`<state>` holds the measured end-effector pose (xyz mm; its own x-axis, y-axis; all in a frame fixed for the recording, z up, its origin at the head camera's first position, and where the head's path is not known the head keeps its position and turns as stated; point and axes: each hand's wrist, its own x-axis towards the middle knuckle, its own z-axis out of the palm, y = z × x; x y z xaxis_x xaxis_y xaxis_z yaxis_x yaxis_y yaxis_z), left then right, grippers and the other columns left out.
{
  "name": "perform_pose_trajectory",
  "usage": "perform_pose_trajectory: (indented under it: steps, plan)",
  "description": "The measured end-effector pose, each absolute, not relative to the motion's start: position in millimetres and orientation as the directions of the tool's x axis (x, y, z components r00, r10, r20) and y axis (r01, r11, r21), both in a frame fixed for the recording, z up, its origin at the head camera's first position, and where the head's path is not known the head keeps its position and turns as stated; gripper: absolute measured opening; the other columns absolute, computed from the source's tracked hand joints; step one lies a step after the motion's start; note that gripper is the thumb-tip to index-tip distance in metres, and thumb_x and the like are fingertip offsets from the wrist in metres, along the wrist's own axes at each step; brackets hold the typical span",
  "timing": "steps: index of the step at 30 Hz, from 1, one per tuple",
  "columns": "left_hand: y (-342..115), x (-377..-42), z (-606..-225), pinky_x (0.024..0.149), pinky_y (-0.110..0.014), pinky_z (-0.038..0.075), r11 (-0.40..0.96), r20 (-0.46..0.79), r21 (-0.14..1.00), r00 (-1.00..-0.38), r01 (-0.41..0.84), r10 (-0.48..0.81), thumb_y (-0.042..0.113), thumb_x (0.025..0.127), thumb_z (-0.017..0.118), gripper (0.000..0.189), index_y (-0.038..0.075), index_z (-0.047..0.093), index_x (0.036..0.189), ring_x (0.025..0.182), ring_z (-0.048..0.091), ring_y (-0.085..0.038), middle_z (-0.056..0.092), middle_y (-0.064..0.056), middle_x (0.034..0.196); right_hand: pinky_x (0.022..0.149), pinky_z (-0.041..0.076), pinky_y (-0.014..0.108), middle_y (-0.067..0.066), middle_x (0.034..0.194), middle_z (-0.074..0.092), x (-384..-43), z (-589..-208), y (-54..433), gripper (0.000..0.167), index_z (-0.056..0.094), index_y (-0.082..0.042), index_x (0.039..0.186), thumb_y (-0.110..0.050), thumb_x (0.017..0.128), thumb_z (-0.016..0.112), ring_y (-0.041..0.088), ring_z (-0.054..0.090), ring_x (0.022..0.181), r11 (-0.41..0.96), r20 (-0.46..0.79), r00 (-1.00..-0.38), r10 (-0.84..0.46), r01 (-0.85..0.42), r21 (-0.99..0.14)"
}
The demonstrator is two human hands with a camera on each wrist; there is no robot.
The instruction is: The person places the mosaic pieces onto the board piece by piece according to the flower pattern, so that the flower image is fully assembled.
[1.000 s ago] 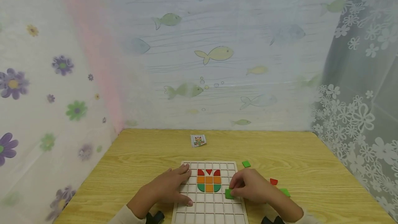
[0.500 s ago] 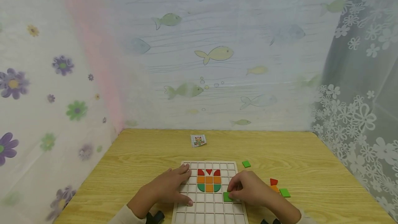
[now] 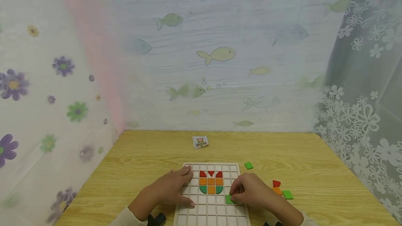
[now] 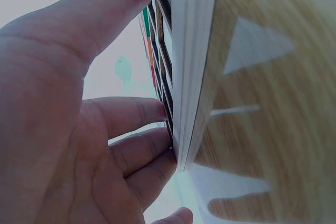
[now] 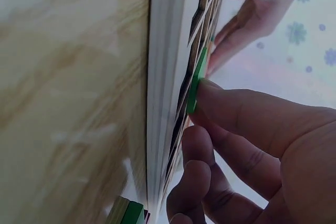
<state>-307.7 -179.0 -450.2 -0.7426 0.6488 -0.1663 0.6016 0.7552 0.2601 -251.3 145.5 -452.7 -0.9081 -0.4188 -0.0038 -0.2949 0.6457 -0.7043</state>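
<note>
A pale wooden grid board point(image 3: 202, 210) lies on the table. Set in its upper middle is a tulip-like pattern of red, orange point(image 3: 211, 181) and teal-green pieces. My left hand point(image 3: 171, 188) rests on the board's left edge, fingers spread and thumb lower down. At the board's right side my right hand point(image 3: 252, 191) pinches a light green square tile point(image 3: 229, 199) by its right part, thumb on its face. From the right wrist view, that green tile point(image 5: 196, 83) sits slightly tilted over the grid cells, the other fingers bent below.
Right of the board lie a red piece point(image 3: 276, 183), an orange piece point(image 3: 277, 191) and a green square point(image 3: 287, 194). Another green square point(image 3: 248, 165) is off the upper right corner. A small pattern card point(image 3: 200, 142) lies farther back on the wooden table point(image 3: 150, 149).
The right hand has shifted slightly left with the green tile, uncovering the orange piece on the table. Over the last half second it barely moves. The left hand stays put.
</note>
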Motion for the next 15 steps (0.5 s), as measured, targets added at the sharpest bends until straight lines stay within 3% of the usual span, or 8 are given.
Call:
perform_pose_trajectory:
  steps: [15]
  plan:
    - [-178.3,-307.0,-450.0,0.121,-0.063,0.031,0.759,-0.163,0.253,-0.747,0.600,0.645,0.077,0.078,0.072,0.109,0.014,0.040,0.161,0.157,0.029,-0.028,0.030,-0.006,0.170,0.061,0.048,0.023,-0.013,0.075,0.068,-250.8,-451.5,145.2,0.006,0.080,-0.023,0.084,-0.021,0.087,0.085,0.005,0.057,0.069,0.652,-0.002,-0.906,-0.424,-0.304,-0.695]
